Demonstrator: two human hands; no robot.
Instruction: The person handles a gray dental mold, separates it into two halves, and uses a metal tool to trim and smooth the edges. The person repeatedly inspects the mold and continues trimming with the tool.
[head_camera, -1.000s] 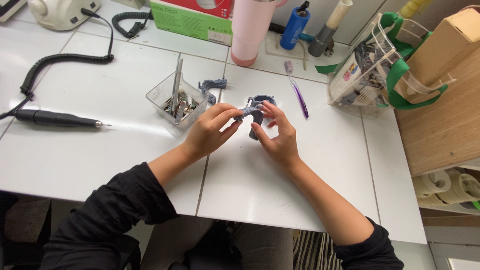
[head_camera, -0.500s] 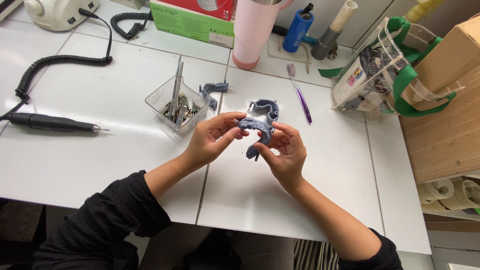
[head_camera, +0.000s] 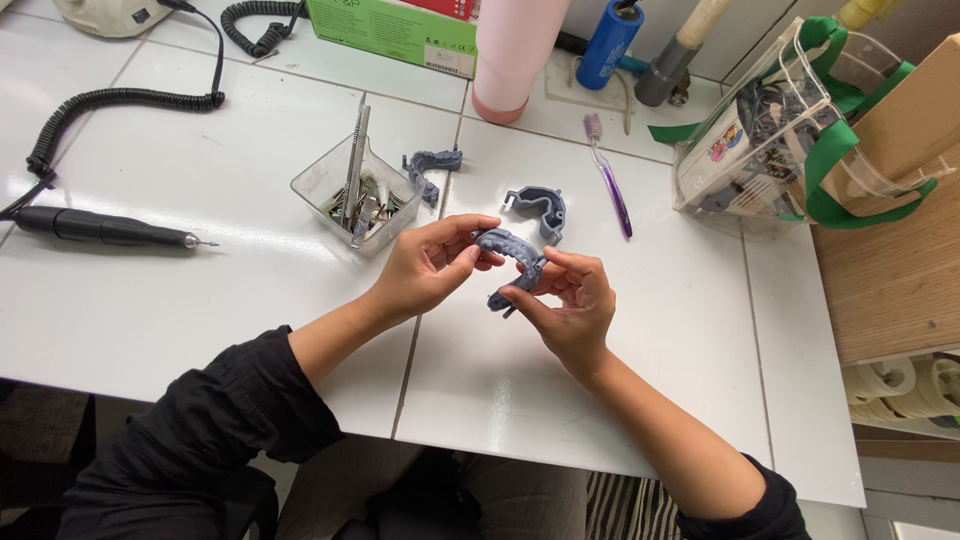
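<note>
Head view. The left hand (head_camera: 430, 268) and right hand (head_camera: 565, 300) together hold a grey dental model (head_camera: 510, 262) above the surface (head_camera: 620, 370), the left pinching its near end between thumb and fingertips, the right gripping the far end from below. Compared with a second ago, the model has been lifted slightly and turned, so that its toothed arch now faces up and more of it is exposed between the hands; a second grey arch (head_camera: 537, 208), formerly hidden behind the hands, lies uncovered on the surface just beyond. The work appears to be at an inspecting or fitting stage. The white surface also carries a clear tray of tools (head_camera: 352, 192), a third grey part (head_camera: 430, 168), a purple toothbrush (head_camera: 608, 178), a black handpiece (head_camera: 105, 228) with coiled cord (head_camera: 130, 102), a pink tumbler (head_camera: 518, 55), a green box (head_camera: 395, 28) and a clear organiser (head_camera: 770, 130). At right stand a wooden shelf (head_camera: 890, 280) and paper rolls (head_camera: 905, 385).
</note>
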